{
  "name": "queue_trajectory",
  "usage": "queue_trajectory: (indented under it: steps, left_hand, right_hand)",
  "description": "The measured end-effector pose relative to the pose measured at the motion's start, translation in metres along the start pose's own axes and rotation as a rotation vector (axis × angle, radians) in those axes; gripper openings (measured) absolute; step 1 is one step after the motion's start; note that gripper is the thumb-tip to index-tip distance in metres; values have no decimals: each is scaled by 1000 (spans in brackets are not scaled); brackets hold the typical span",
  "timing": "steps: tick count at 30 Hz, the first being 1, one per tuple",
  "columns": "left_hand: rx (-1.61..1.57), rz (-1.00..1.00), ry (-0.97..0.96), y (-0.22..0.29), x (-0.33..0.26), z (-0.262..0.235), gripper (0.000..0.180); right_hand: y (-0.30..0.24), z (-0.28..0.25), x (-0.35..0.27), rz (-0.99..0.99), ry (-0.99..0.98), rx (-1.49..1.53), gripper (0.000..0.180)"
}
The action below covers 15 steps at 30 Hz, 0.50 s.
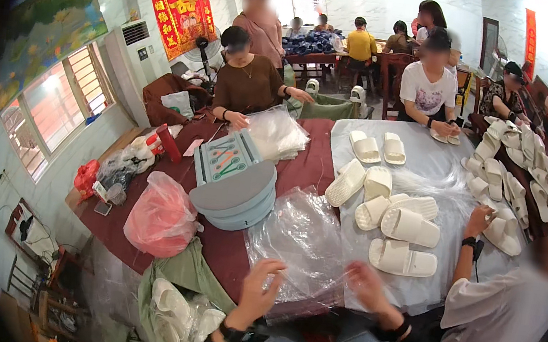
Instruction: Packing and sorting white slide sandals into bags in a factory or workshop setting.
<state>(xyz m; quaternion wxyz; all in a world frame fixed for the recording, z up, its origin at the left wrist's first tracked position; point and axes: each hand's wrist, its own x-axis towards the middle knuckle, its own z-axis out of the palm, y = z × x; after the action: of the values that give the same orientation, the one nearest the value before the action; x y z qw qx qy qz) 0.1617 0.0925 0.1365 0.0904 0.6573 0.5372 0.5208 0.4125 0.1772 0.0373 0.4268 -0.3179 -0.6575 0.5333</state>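
Observation:
My left hand (pixel 260 291) is raised over the near edge of the table, its fingers curled at the left side of a clear plastic bag (pixel 299 242). Across from it, my right hand (pixel 371 289) hovers by the bag's right side, its fingers smeared by motion. Between the two hands lies thin transparent film, layered flat on the dark red cloth (pixel 225 261). Several cream slide sandals (pixel 411 227) lie to the right of the film, the closest one (pixel 403 258) not far beyond my right hand.
Left of the film stand a grey-blue stepped plastic case (pixel 233 197) and a pink bag bundle (pixel 162 215). A green sack (pixel 196 274) with sandals hangs below. A co-worker in white (pixel 502 322) sits close at right; two others (pixel 250 83) (pixel 428 87) work across the table.

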Motion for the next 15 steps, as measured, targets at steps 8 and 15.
queue_trajectory:
  steps: [8,15]
  left_hand:
    - [-867,-396,-116,5,23,75,13]
    - [-1020,-806,-29,-41,6,97,15]
  right_hand:
    - [-52,111,-24,311,-646,169,72]
    - [-43,99,-12,468,-713,260,69]
